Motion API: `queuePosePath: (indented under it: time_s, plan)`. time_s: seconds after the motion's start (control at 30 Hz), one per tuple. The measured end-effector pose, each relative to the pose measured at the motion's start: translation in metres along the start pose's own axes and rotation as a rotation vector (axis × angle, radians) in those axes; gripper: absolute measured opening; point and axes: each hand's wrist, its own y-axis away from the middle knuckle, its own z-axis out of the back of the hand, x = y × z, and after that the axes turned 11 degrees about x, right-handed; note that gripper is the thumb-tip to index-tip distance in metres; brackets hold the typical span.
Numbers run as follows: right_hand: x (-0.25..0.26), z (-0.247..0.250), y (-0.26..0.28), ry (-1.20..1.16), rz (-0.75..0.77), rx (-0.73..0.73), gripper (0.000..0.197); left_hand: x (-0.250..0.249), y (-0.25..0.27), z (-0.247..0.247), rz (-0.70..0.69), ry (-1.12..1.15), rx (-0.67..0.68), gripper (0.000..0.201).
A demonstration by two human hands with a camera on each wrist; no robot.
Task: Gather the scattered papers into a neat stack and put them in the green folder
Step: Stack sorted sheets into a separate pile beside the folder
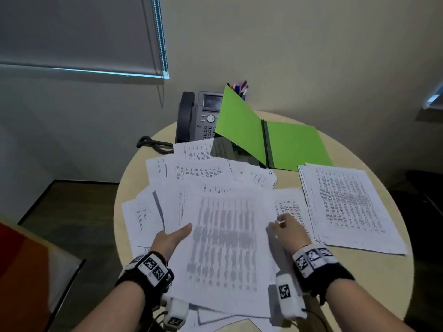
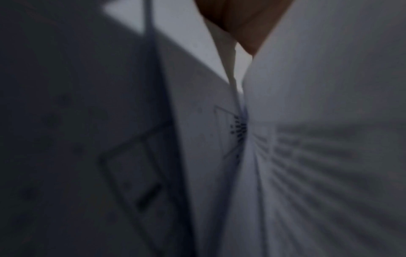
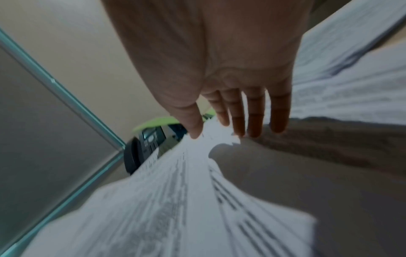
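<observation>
I hold a bundle of printed sheets (image 1: 225,248) lifted and blurred over the near middle of the table. My left hand (image 1: 177,233) grips its left edge, thumb on top and fingers hidden beneath. My right hand (image 1: 278,222) stands at the right edge with straight fingers (image 3: 255,121), the thumb touching the paper (image 3: 164,200). More scattered papers (image 1: 191,173) lie behind and under the bundle. A squared stack (image 1: 347,204) rests at the right. The green folder (image 1: 294,142) lies open at the back, its left cover raised. The left wrist view is dark, with paper (image 2: 329,139) right up against it.
A desk phone (image 1: 201,116) and a cup of pens (image 1: 239,88) stand behind the folder against the wall. The round beige table (image 1: 359,283) shows bare surface at the near right. A chair with a red and orange cover (image 1: 24,271) sits at the near left.
</observation>
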Motion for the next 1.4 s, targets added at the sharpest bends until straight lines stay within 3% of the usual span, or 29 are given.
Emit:
queuePosePath:
  time_s: [0.1,0.2,0.27,0.43,0.57,0.63,0.67,0.77,0.8,0.87,1.0,1.1,1.2,1.3,1.4]
  plan:
    - [-0.008,-0.026,-0.007,0.209,-0.055,0.060,0.028,0.003,-0.006,0.003,0.033,-0.176,-0.027,0.130]
    - [-0.005,-0.040,-0.008,0.235,-0.030,0.139,0.047,0.005,-0.005,-0.001,0.026,-0.256,0.005,0.076]
    - [-0.002,-0.041,-0.005,0.217,-0.010,0.171,0.049,0.011,-0.009,-0.003,0.005,-0.269,-0.007,0.059]
    - [-0.012,-0.020,-0.011,0.051,-0.015,-0.011,0.045,0.012,-0.008,0.012,-0.108,-0.179,-0.067,0.038]
    - [-0.013,-0.008,-0.012,-0.274,0.055,0.000,0.077,0.010,-0.005,0.026,-0.133,-0.081,-0.033,0.045]
    - [-0.011,-0.008,-0.014,-0.442,0.115,0.065,0.100,0.005,-0.002,0.028,-0.152,-0.113,0.000,0.035]
    - [-0.008,-0.008,-0.013,-0.476,0.140,0.117,0.097,0.002,-0.001,0.027,-0.160,-0.128,0.022,0.028]
    - [0.007,-0.009,-0.005,-0.576,0.185,0.225,0.042,-0.010,0.004,0.022,-0.191,-0.179,0.096,0.013]
    - [0.013,-0.009,-0.002,-0.659,0.200,0.253,0.032,-0.013,0.006,0.019,-0.205,-0.174,0.122,0.010]
    - [0.018,-0.008,-0.002,-0.809,0.205,0.310,0.027,-0.021,0.008,0.014,-0.228,-0.135,0.160,0.014]
    - [0.030,0.000,-0.001,-0.845,0.226,0.315,0.023,-0.035,0.012,0.005,-0.301,-0.122,0.140,0.026]
    - [0.043,0.007,0.002,-0.816,0.298,0.201,0.020,-0.050,0.011,-0.003,-0.360,-0.076,0.118,0.041]
    - [0.058,0.023,-0.001,-0.751,0.401,0.005,0.010,-0.075,0.022,-0.016,-0.441,0.027,0.124,0.033]
    - [0.072,0.040,0.005,-0.720,0.556,-0.098,0.015,-0.105,0.031,-0.022,-0.556,0.067,0.107,0.031]
    - [0.083,0.054,0.019,-0.702,0.681,-0.169,0.026,-0.122,0.032,-0.022,-0.635,0.033,0.104,0.069]
